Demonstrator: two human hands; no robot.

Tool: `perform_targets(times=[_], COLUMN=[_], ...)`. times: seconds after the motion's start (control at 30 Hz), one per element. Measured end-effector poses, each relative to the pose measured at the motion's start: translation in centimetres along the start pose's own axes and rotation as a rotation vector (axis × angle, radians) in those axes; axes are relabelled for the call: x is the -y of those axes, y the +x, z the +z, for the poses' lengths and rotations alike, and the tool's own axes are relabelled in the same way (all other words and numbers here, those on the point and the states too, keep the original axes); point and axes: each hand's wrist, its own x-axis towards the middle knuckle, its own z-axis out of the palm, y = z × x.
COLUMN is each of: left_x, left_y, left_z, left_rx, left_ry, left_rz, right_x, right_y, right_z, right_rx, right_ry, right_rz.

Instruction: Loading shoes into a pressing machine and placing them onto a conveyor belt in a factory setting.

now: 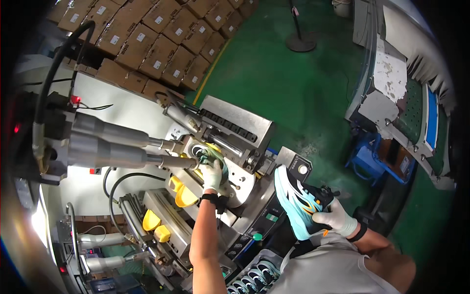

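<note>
My right hand (337, 219), in a white glove, grips a light-blue and white sneaker (297, 202) by its dark heel and collar, with the sole turned to the left. The shoe is held in front of my body, to the right of the machine. My left hand (211, 174), also gloved, reaches into the metal press (238, 188). Its fingers are closed at the opening of a second shoe (224, 171) that sits in the press, partly hidden by the hand. Two metal rods (178, 161) point at this shoe from the left. Yellow pads (186, 196) are mounted close to my left wrist.
A control panel (271, 215) with a green button runs along the machine's near side. Below it, a grey bin (274, 256) holds several shoes. Stacked cartons (161, 34) stand at the far left. A conveyor (418, 115) and a blue crate (367, 157) are on the right.
</note>
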Motion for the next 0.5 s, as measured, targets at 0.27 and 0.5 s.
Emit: perform_targets(times=[0.27, 0.5], left_x=[0.7, -6.7], left_y=[0.5, -21.4], left_z=[-4.6, -15.7], left_rx=[0.101, -0.117], left_ry=[-0.835, -1.0], left_rz=[-0.386, -0.09], right_x=[-0.6, 1.1], right_y=[1.7, 8.3], right_z=[0.8, 8.9], right_rx=[-0.024, 0.037], right_ry=[-0.088, -0.258], right_rz=[0.104, 0.003])
